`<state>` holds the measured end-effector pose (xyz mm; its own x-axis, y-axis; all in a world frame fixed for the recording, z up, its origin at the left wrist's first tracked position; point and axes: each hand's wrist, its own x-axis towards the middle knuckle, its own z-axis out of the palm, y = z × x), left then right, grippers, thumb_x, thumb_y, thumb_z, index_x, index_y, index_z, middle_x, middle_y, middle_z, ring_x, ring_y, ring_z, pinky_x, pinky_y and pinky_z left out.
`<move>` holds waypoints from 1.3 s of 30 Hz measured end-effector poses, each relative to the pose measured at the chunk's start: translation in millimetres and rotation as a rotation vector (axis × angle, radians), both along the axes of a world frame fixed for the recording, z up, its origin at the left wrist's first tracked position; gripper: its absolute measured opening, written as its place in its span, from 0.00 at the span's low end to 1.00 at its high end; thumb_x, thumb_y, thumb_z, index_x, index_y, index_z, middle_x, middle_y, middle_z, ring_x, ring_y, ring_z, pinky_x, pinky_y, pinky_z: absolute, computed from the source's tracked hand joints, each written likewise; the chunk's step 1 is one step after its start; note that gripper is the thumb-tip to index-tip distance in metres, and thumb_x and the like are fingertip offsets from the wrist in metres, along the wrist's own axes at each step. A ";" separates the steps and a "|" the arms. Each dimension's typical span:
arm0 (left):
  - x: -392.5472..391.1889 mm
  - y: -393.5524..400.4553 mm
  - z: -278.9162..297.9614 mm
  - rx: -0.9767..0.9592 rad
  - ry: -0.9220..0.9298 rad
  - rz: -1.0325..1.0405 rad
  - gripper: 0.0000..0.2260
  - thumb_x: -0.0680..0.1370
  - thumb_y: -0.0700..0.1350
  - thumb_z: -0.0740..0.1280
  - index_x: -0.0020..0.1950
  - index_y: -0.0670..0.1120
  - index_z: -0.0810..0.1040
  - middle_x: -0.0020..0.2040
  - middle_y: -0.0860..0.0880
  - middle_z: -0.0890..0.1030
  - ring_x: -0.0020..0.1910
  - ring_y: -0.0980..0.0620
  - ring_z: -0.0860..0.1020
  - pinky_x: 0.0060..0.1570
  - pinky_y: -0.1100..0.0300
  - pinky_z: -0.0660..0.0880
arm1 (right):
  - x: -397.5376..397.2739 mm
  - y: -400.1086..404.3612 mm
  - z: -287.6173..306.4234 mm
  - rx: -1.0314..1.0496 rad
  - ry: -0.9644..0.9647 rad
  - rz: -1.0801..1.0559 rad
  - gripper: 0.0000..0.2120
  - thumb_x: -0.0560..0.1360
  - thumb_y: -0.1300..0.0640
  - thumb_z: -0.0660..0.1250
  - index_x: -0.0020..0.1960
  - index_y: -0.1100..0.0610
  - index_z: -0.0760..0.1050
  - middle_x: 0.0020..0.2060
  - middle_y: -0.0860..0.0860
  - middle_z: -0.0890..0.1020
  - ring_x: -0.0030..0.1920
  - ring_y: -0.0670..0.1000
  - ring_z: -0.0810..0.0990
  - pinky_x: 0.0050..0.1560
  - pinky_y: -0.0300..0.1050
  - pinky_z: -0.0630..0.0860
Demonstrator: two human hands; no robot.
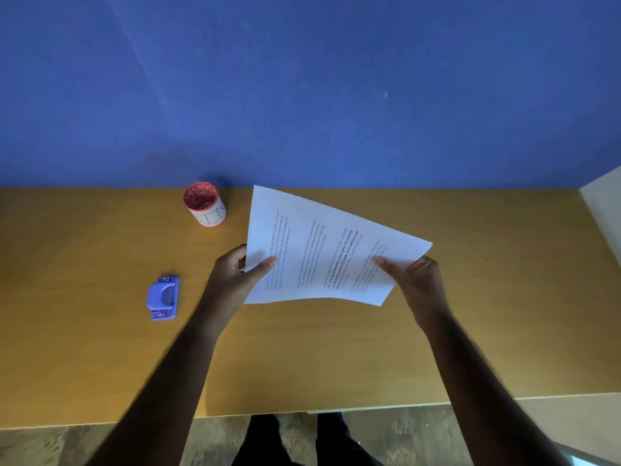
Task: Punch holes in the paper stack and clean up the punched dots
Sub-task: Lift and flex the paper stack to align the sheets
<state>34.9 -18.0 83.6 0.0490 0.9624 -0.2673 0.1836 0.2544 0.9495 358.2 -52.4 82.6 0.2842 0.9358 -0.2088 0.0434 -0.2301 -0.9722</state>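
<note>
1. Head view: my left hand (240, 275) and right hand (415, 280) pinch the paper stack (322, 250) at its near corners, above the desk (336, 358).
2. Hole punch (162, 298) sits left of it; cup (204, 204) near the wall.

The wooden table (336, 358) carries a purple hole punch (163, 298) and a cup (205, 205).

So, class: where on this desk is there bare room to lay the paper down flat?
Bare wood lies below the paper, between both hands and the near edge, and on the right of the desk. The left is tighter: cup at the back, punch nearer.
</note>
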 end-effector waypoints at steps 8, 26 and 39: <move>-5.3 11.4 3.6 -0.003 0.079 -0.017 0.02 0.79 0.47 0.76 0.50 0.51 0.88 0.47 0.58 0.89 0.48 0.56 0.87 0.44 0.60 0.78 | -2.5 11.5 9.1 0.060 -0.067 0.025 0.07 0.74 0.63 0.77 0.52 0.60 0.86 0.43 0.41 0.89 0.45 0.39 0.87 0.43 0.31 0.78; -7.1 0.0 -35.4 -0.011 0.222 -0.002 0.03 0.80 0.50 0.74 0.50 0.53 0.87 0.44 0.55 0.88 0.38 0.61 0.84 0.39 0.64 0.76 | -11.1 6.3 -52.6 -0.104 -0.254 -0.019 0.08 0.73 0.57 0.78 0.51 0.54 0.85 0.43 0.44 0.88 0.43 0.40 0.86 0.43 0.38 0.81; -3.1 -5.7 -36.9 -0.012 0.257 -0.041 0.06 0.82 0.49 0.71 0.55 0.51 0.88 0.42 0.54 0.88 0.35 0.59 0.81 0.35 0.64 0.73 | -13.2 5.3 -58.0 -0.129 -0.216 0.052 0.08 0.75 0.59 0.77 0.54 0.53 0.85 0.39 0.34 0.87 0.42 0.34 0.85 0.39 0.28 0.76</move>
<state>31.7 -23.7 46.7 0.0166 0.9577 -0.2873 0.4290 0.2527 0.8672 345.0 -47.1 24.7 0.2871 0.9200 -0.2668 0.2623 -0.3434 -0.9018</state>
